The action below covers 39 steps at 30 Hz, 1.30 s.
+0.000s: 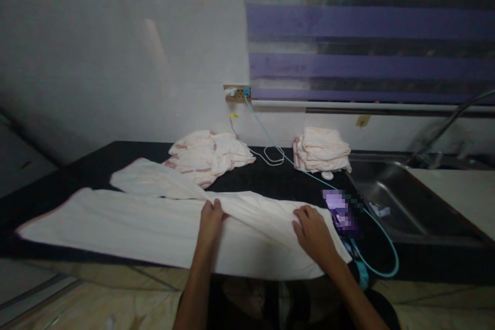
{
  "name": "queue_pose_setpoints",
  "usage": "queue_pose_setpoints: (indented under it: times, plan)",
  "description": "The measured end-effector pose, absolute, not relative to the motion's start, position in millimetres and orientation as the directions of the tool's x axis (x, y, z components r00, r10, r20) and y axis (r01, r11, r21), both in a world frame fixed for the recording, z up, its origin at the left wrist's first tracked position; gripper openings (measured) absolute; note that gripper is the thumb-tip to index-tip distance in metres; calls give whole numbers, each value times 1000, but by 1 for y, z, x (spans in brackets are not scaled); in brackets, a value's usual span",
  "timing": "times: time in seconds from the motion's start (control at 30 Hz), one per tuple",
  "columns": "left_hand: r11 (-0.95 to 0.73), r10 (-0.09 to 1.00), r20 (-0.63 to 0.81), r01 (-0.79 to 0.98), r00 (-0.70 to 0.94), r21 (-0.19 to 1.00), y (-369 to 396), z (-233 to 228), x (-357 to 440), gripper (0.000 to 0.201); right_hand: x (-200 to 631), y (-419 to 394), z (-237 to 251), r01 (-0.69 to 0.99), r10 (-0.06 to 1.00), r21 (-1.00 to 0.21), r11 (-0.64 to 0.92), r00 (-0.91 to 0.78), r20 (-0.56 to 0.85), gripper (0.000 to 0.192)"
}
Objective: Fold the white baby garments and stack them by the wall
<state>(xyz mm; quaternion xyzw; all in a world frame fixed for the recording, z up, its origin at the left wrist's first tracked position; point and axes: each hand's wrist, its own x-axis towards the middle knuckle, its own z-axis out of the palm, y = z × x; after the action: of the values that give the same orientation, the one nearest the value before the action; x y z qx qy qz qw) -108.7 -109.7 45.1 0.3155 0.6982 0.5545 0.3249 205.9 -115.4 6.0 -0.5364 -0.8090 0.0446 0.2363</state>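
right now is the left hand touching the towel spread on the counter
Touching. The head view shows the left hand lying on the spread towel, fingers curled over a raised fold, with no gap between them.

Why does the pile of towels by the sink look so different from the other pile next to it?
The stack by the sink is folded neatly in squared layers, while the loose heap beside it is crumpled. The stack stands taller and compact; the heap spreads wide and low. Pink stripes show on the heap, none plainly on the stack. Both are pale pinkish cloth lying on the dark counter, and neither hand touches them.
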Motion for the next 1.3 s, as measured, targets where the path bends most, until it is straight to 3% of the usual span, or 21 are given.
queue_pose_setpoints:
  times: [0.1, 0.17, 0.23, 0.37, 0.57, 0.9, 1.1, 1.3]
  plan:
    - [-39, 821, -173, -356, -544, 934, -126, 43, -103, 25, 205, -116, 7, 859, 895, -310, 407, -307, 325, 25]
    - [-125, 869, -257, -690, -423, 713, -131, 45, -103, 32, 206, -116, 7, 860, 894, -305, 409, -310, 323, 27]
    - [-144, 895, -301, -852, -329, 502, -131, 48, -106, 34, 207, -116, 6, 854, 890, -306, 420, -322, 324, 30]
    - [-165, 866, -333, -842, -373, 513, -121, 49, -121, 33, 208, -115, 6, 849, 888, -309, 429, -332, 319, 33]
    - [-429, 793, -209, -768, -573, 476, -118, 42, -145, 32, 210, -114, 3, 853, 888, -303, 425, -327, 324, 35]
    - [-470, 689, -347, -757, -636, 453, -140, 60, -193, 39, 215, -109, -6, 839, 845, -264, 476, -354, 400, 35]
    - [-580, 612, -252, -642, -750, 502, -151, 54, -231, 41, 218, -108, -8, 824, 836, -280, 492, -357, 416, 32]
    - [-598, 618, -187, -611, -764, 518, -160, 51, -248, 44, 221, -106, -13, 821, 831, -283, 496, -355, 428, 34]
